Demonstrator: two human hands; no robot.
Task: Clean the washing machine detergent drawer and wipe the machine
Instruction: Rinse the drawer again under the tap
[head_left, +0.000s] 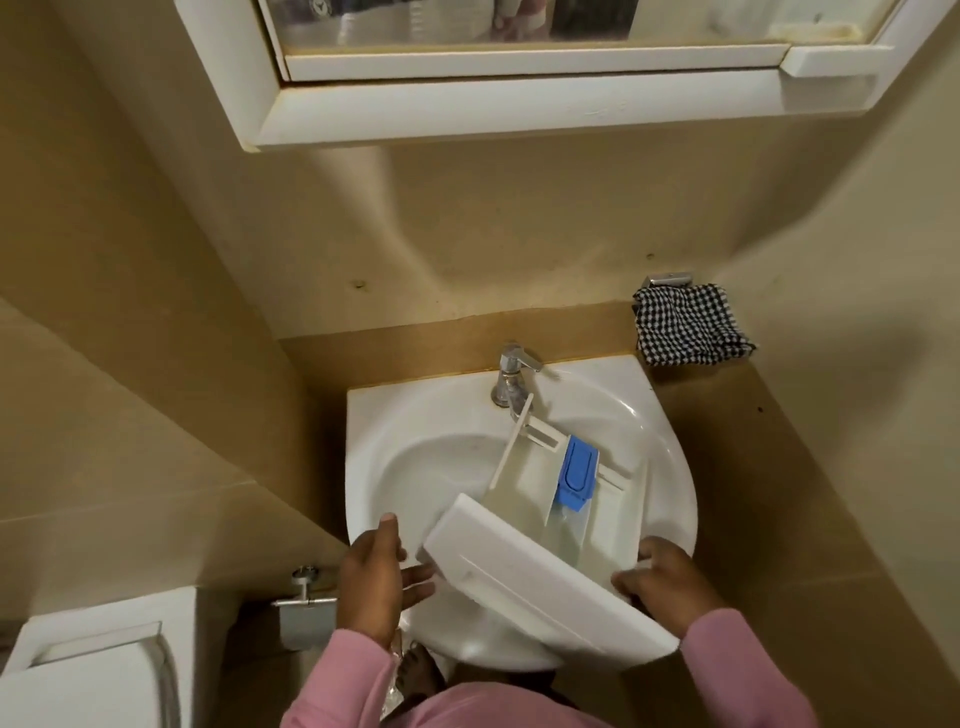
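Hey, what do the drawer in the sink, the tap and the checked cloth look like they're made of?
Drawer: likely white moulded plastic, smooth, with thin walls and a blue insert. Tap: metal, probably chromed, bright reflections. Cloth: woven fabric, black-and-white check, soft folds.

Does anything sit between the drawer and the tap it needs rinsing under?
Nothing visible does. The drawer, gripped by the right hand, slants into the sink with its back end right by the spout of the tap. No other thing lies between them.
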